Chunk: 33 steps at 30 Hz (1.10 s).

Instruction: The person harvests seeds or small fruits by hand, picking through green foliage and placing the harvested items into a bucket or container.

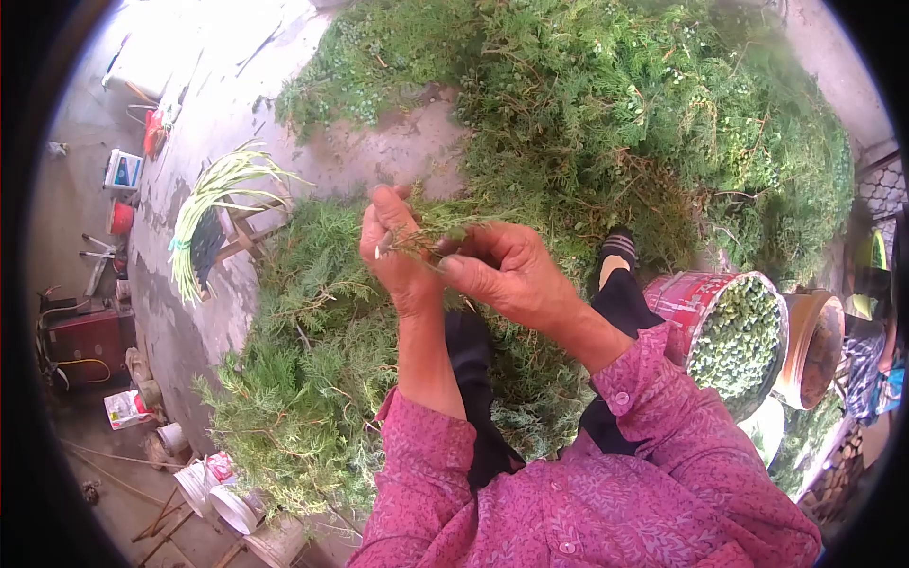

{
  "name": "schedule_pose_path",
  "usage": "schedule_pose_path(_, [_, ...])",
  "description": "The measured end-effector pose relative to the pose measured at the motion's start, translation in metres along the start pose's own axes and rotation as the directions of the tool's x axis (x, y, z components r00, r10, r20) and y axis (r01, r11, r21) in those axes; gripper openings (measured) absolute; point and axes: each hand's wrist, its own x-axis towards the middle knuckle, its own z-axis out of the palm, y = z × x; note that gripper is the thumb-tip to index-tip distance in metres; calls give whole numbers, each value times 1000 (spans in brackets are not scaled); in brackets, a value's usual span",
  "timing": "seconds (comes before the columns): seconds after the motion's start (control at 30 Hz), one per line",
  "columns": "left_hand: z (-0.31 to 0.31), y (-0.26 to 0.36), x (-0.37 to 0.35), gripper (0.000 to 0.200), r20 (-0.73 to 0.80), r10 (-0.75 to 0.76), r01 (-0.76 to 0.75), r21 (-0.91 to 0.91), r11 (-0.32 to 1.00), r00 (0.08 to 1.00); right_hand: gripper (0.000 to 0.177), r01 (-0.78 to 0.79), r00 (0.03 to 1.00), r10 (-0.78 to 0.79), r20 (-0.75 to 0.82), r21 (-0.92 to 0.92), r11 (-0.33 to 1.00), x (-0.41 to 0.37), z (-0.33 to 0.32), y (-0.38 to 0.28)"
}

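In the middle of the head view, my left hand (396,248) is closed round a small conifer sprig (417,240), its pale cut stem end showing at the palm. My right hand (511,272) meets it from the other side, thumb and forefinger pinched on the sprig's foliage. A small green rounded shape shows by those fingertips, too blurred to name. Cut conifer branches (312,350) lie heaped on the floor below both hands. To the right of my legs, a red bucket (674,298) leans, filled with small green cones (737,341).
A larger conifer heap (644,104) spreads ahead. A bundle of long green beans (194,213) hangs over a wooden stool (248,235) at left. An orange-brown bucket (816,346) stands beside the red one. White tubs (232,509) sit at lower left.
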Motion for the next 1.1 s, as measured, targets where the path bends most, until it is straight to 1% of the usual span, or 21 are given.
schedule_pose_path(0.03, [0, -3, 1, 44, -1, 48, -48, 37, 998, 999, 28, -28, 1000, 28, 2, 117, 993, 0, 0, 0])
schedule_pose_path(0.07, [0, -5, 2, 44, -1, 95, -95, 73, 993, 995, 28, -28, 1000, 28, 1, 117, 993, 1, -1, 0])
schedule_pose_path(0.13, [1, -5, 1, 43, 16, 123, -124, 82, 989, 992, 26, -128, 990, 131, -46, 72, 989, 2, -3, -1])
schedule_pose_path(0.17, [1, -4, 1, 43, 33, 151, -154, 91, 984, 988, 26, -128, 990, 132, -47, 72, 989, 4, -2, 0])
schedule_pose_path(0.23, [4, -1, -2, 43, 35, 129, -132, 87, 987, 991, 22, -28, 987, 72, -144, 291, 956, 7, 0, 5])
schedule_pose_path(0.27, [4, 0, -2, 44, 38, 108, -110, 82, 990, 993, 22, -28, 987, 73, -144, 291, 956, 7, -2, 7])
schedule_pose_path(0.33, [5, 1, -2, 44, 32, 96, -98, 79, 992, 995, 21, -118, 991, 129, -28, 256, 960, 6, -9, 11])
schedule_pose_path(0.47, [3, 0, -1, 45, 16, 72, -73, 84, 994, 997, 20, -83, 993, 98, -66, 207, 975, 5, -6, 10])
schedule_pose_path(0.57, [5, 5, -5, 45, 28, 78, -80, 70, 994, 997, 18, -84, 989, 106, -102, 206, 975, 7, -1, 2])
schedule_pose_path(0.63, [6, 3, -4, 46, 30, 67, -69, 62, 996, 997, 16, -131, 980, 161, -118, 228, 965, 6, -3, 4])
schedule_pose_path(0.7, [5, 2, -2, 46, 32, 56, -57, 53, 997, 998, 14, -120, 984, 143, -108, 200, 972, 5, -5, 5])
schedule_pose_path(0.77, [2, 3, 0, 46, 18, 47, -49, 108, 993, 999, 12, -109, 987, 127, -97, 171, 979, 4, -5, 6])
schedule_pose_path(0.8, [1, 5, 0, 46, 17, 48, -49, 108, 993, 999, 11, -38, 998, 43, -48, 90, 995, 3, -3, 8])
schedule_pose_path(0.83, [0, 8, 0, 47, -7, 43, -42, 152, 987, 999, 11, 38, 999, -38, 8, 12, 999, 2, -2, 9])
schedule_pose_path(0.87, [-1, 10, 0, 48, -31, 42, -35, 197, 980, 999, 11, 39, 999, -39, 10, 13, 999, 1, -1, 7])
schedule_pose_path(0.93, [-3, 10, 4, 48, -28, 33, -26, 207, 978, 999, 11, -115, 966, 80, 245, 131, 985, -2, -3, 1])
schedule_pose_path(0.97, [-4, 10, 7, 47, -24, 22, -16, 217, 976, 999, 11, -114, 966, 80, 244, 131, 985, -5, -4, 1])
schedule_pose_path(1.0, [-6, 10, 11, 47, -22, 23, -17, 217, 976, 1000, 10, -72, 950, 43, 310, 84, 994, -8, -6, 0])
schedule_pose_path(1.03, [-9, 11, 15, 45, -130, -145, 139, -56, 989, 981, 9, -26, 927, 10, 376, 39, 999, -11, -8, -1])
schedule_pose_path(1.07, [-12, 11, 19, 44, -187, -330, 255, -335, 907, 925, 10, 21, 896, -18, 443, -2, 1000, -13, -11, -2])
schedule_pose_path(1.1, [-16, 11, 21, 44, -188, -330, 255, -335, 907, 925, 10, 21, 896, -18, 444, -2, 1000, -13, -15, -3])
